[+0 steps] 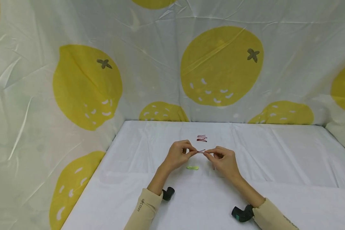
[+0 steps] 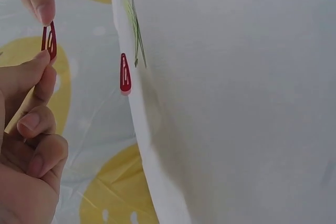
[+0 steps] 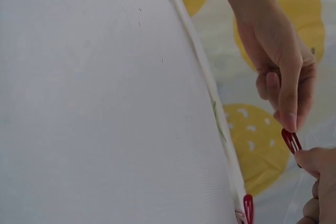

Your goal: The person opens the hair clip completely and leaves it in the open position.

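Note:
Between both hands hangs a dark red snap hair clip [image 2: 52,43], its two parts spread apart. My left hand [image 1: 179,154] pinches one end between thumb and index finger, with the other fingers curled in the left wrist view. The fingertips of my right hand [image 1: 225,162] pinch the opposite end. Behind the hands, a red hair clip [image 1: 202,140] lies on the table beside a pinkish one [image 1: 202,136]. Nearer the body, below the held clip, lies a yellow-green hair clip [image 1: 192,168].
A white cloth covers the table [image 1: 290,153]. Behind it and on the left hangs a pale curtain [image 1: 152,64] printed with yellow lemons. Black wrist cameras sit at the left wrist [image 1: 168,193] and the right wrist [image 1: 242,213].

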Tool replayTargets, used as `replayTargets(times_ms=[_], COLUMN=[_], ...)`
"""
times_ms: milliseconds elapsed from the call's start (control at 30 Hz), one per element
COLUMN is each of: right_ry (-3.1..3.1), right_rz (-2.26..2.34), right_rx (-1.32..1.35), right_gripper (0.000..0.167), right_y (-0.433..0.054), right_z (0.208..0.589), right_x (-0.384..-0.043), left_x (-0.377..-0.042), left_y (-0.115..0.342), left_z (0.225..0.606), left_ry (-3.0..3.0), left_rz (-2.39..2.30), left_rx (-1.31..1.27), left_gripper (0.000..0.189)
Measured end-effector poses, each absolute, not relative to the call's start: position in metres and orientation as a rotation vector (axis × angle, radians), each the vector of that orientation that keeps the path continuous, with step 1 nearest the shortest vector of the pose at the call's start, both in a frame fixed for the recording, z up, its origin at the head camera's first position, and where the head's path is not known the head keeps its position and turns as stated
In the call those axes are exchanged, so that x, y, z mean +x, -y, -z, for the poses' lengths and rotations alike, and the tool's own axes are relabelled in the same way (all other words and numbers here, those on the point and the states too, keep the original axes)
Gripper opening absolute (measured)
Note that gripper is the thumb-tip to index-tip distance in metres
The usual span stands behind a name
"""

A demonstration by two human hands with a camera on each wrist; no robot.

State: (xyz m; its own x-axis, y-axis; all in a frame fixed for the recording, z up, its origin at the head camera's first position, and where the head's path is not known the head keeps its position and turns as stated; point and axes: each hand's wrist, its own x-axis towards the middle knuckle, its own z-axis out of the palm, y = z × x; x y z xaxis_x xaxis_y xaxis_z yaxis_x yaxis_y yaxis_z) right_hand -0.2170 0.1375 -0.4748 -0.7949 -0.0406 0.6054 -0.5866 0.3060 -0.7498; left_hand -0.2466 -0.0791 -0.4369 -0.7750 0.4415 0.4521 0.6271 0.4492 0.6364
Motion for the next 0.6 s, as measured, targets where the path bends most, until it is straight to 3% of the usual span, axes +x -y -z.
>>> replayTargets(times_ms=[200, 600], right_ry=[2.312, 2.567], right_rz=[-1.537, -1.541], right_rx=[0.431, 0.081], right_gripper=[0.004, 0.01], right_y=[-0.143, -0.143], right_z=[0.467, 0.466], right_x=[-0.222, -0.257], left_x=[-0.254, -0.3], left_y=[0.08, 0.068], left_z=[0.433, 0.437], left_ry=[2.593, 2.825], left_rz=[1.208, 1.2], left_rx=[-0.891, -0.716], left_gripper=[0.004, 0.004])
